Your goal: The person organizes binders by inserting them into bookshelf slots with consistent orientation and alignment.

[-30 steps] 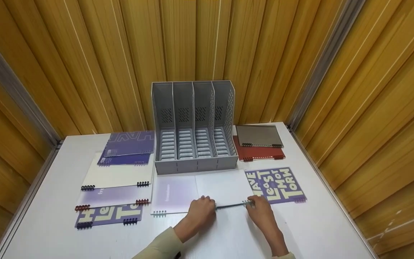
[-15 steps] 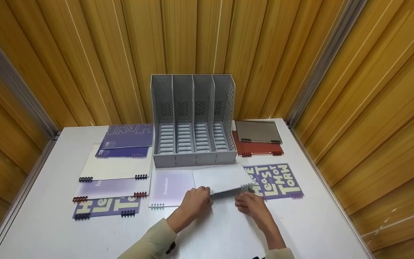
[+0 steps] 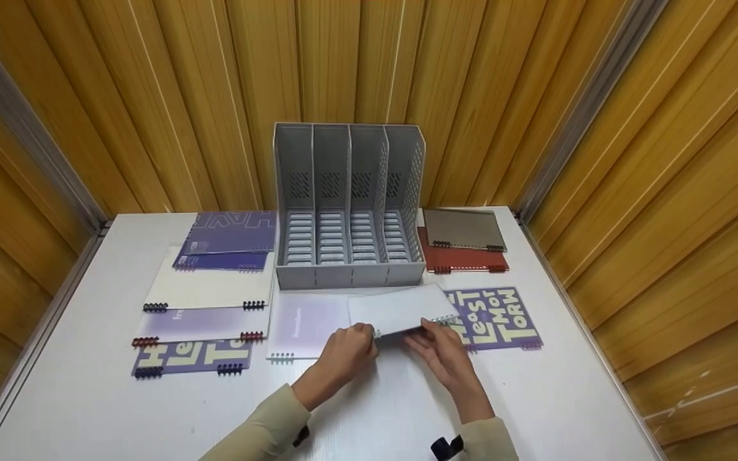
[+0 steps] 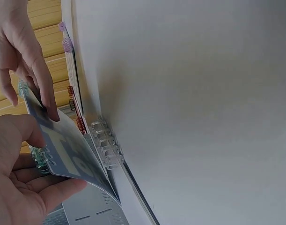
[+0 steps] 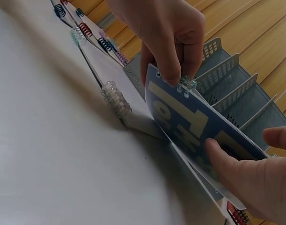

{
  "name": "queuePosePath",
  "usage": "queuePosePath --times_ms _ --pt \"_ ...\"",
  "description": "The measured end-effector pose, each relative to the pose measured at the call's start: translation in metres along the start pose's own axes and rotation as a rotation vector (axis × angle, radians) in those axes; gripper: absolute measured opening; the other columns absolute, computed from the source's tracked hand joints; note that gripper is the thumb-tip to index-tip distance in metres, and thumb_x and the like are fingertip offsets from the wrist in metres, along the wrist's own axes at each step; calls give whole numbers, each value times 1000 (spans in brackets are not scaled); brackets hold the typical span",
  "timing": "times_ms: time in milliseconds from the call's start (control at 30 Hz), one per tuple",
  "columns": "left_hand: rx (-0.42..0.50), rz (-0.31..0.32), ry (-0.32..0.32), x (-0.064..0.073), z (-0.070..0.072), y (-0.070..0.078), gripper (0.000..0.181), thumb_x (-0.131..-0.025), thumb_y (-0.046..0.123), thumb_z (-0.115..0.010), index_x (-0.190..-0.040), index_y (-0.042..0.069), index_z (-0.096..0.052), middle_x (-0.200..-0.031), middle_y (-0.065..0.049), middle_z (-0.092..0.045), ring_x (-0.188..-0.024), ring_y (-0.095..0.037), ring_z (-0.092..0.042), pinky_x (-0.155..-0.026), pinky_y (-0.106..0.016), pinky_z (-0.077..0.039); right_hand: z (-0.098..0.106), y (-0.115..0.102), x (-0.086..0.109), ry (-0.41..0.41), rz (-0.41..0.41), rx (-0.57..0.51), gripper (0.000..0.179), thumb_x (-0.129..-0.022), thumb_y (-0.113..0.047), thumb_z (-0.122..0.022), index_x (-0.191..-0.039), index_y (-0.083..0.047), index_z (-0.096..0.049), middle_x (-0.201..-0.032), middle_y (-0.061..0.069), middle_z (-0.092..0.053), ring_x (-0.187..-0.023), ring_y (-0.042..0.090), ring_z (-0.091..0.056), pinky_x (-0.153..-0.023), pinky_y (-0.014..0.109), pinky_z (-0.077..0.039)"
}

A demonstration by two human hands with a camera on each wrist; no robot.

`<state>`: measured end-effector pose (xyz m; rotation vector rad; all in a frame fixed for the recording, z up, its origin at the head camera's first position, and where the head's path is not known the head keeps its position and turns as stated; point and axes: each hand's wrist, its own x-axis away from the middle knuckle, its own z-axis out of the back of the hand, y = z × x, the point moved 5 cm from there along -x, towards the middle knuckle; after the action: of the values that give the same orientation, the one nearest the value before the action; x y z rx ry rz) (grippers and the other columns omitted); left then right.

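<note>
White tabletop point(image 3: 375, 416), tilted notebook point(image 3: 394, 309) between left thumb point(image 4: 33, 133) and fingers point(image 4: 63, 191).

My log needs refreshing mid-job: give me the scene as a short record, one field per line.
Held notebook: near edge raised, white side up, lettered side below
Left hand: pinches its ringed edge
Right hand: a finger touches its lettered side
File rack: grey, four slots, beyond the held notebook
Right of rack: taupe notebook overlapping red notebook
Near right: purple lettered notebook, partly hidden by the held notebook
</note>
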<state>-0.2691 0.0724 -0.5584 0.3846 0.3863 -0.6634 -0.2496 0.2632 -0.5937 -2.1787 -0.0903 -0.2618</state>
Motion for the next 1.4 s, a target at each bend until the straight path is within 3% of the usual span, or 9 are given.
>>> queuePosePath --times_ms 100,567,733,833,967,1033,1200,1300,1400 --pt "5 -18 -5 2 1 2 13 -85 5 -67 -74 6 -62 -69 -5 -65 -53 -18 -62 -45 -30 -50 -5 3 -1 20 30 -32 18 -106 1 -44 -117 15 -47 -114 21 -55 -113 32 -65 -106 49 -47" --pt "44 -62 12 0 3 2 4 -88 5 -70 -89 4 -66 -89 -8 -71 -78 -22 -71 -61 -31 -59 -17 -12 5 119 101 84 38 -104 8 -40 -138 21 -31 -116 23 -54 -102 24 -68 -98 42 -53" --pt "80 -90 -3 -3 8 -3 21 -91 8 -72 -109 0 -67 -110 -14 -72 -100 -27 -71 -80 -35 -60 -24 -21 8 120 143 152 42 -104 7 -40 -145 15 -32 -130 29 -50 -106 26 -68 -97 39 -54" --pt "145 -82 -57 -3 11 -9 31 -94 12 -72 -120 -3 -65 -121 -17 -69 -112 -30 -68 -92 -38 -57 -27 -25 9 107 154 195 45 -104 6 -39 -148 11 -31 -138 32 -47 -112 28 -67 -96 38 -54" --pt "248 -6 -130 -5 14 -23 35 -102 20 -62 -128 -4 -63 -131 -20 -65 -121 -33 -64 -100 -41 -53 -30 -28 11 72 183 251 44 -104 8 -38 -148 13 -31 -141 34 -46 -118 34 -64 -96 37 -54" --pt "284 39 -119 -7 17 -33 35 -104 19 -57 -129 -5 -63 -132 -21 -64 -122 -34 -62 -101 -43 -52 -31 -29 11 57 194 261 44 -104 8 -38 -148 11 -33 -142 32 -46 -122 36 -62 -96 37 -54" --pt "292 164 61 -14 31 -65 31 -100 9 -58 -127 -7 -63 -128 -24 -65 -119 -39 -63 -100 -47 -52 -32 -31 12 47 195 279 45 -105 7 -38 -149 8 -33 -144 31 -46 -125 36 -60 -97 36 -54" --pt "284 275 182 -16 40 -89 34 -97 4 -61 -128 -9 -61 -129 -27 -63 -122 -42 -60 -103 -48 -50 -33 -33 13 67 194 301 45 -105 6 -39 -149 9 -33 -144 31 -46 -125 35 -61 -96 35 -54" --pt "289 396 253 -16 44 -115 41 -95 2 -61 -134 -12 -55 -138 -31 -55 -131 -45 -51 -111 -49 -43 -33 -37 16 91 194 330 46 -104 6 -41 -149 9 -33 -144 31 -47 -125 36 -61 -95 33 -54"
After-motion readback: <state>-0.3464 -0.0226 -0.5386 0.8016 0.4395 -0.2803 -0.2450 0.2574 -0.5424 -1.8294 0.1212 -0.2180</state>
